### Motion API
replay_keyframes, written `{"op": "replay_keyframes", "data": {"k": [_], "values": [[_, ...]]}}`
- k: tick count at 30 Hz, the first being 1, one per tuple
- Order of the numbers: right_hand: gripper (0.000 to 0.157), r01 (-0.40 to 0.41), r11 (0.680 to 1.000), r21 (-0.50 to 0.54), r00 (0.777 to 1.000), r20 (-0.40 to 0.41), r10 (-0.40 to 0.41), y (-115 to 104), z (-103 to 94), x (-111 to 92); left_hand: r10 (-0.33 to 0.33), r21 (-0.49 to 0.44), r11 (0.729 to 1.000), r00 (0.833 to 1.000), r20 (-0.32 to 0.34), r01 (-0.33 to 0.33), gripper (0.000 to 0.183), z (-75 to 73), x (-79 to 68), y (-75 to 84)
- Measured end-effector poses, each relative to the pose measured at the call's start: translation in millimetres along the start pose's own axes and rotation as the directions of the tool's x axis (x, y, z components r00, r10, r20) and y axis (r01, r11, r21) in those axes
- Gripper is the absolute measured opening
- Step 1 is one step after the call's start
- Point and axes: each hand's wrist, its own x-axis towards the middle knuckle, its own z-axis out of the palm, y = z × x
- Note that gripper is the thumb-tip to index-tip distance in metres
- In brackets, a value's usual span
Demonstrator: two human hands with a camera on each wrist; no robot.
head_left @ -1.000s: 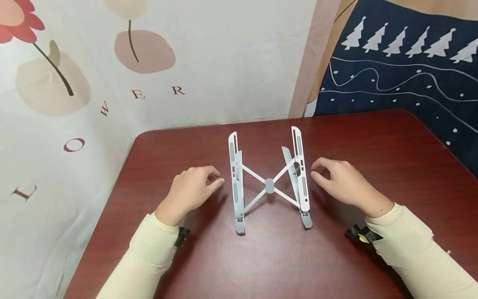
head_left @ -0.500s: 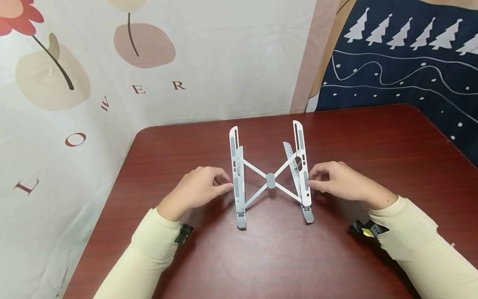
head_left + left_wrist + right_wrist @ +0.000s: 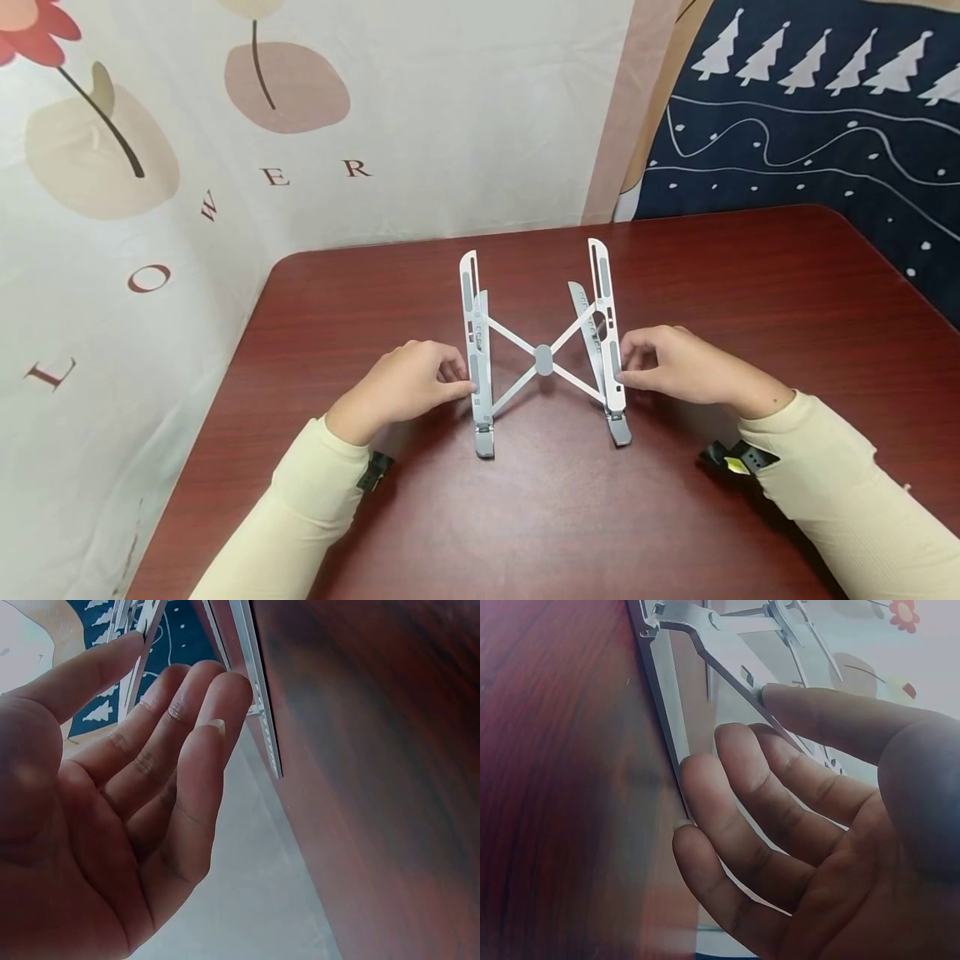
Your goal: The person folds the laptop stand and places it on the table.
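A silver laptop stand stands unfolded on the dark red table, its two side rails joined by an X of crossbars with a grey oval hub. My left hand holds the left rail near its lower half, thumb on the near face and fingers behind. On the opposite rail, my right hand has its thumb at the outer edge. In the right wrist view the thumb and index finger lie on either side of the stand's sloping upper rail. The left wrist view shows the left thumb against a rail, other fingers loosely curved.
The wooden table extends around the stand and ends at a pale wall cloth printed with flowers and letters. A dark blue cloth with white trees hangs at the back right. Black straps sit at both wrists.
Both hands have moved inward from beside the stand until their thumbs and fingers meet its rails. The stand stays in place on the table; the head view has shifted slightly.
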Motion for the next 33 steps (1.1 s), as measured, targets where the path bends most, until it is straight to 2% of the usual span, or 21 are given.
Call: {"op": "replay_keyframes", "data": {"k": [7,12,17,33], "values": [[0.011,0.002,1.0,0.002,1.0,0.008,-0.002,1.1,2.1,-0.2,0.039,-0.006,0.999,0.998,0.05,-0.039,0.016,4.2,0.6,0.3],[0.012,0.016,1.0,0.018,0.999,0.047,-0.017,-0.2,2.5,-0.6,0.054,-0.008,0.999,0.995,0.087,-0.053,0.015,6.4,1.6,0.7],[0.013,0.035,0.999,0.026,0.997,0.073,-0.037,-2.3,1.6,-1.2,0.054,-0.039,0.998,0.994,0.096,-0.051,0.014,7.4,2.3,1.0],[0.016,0.039,0.999,0.008,0.997,0.066,-0.04,-3.8,2.8,-1.9,0.078,-0.087,0.994,0.992,0.102,-0.07,0.014,9.4,3.3,-0.2]]}}
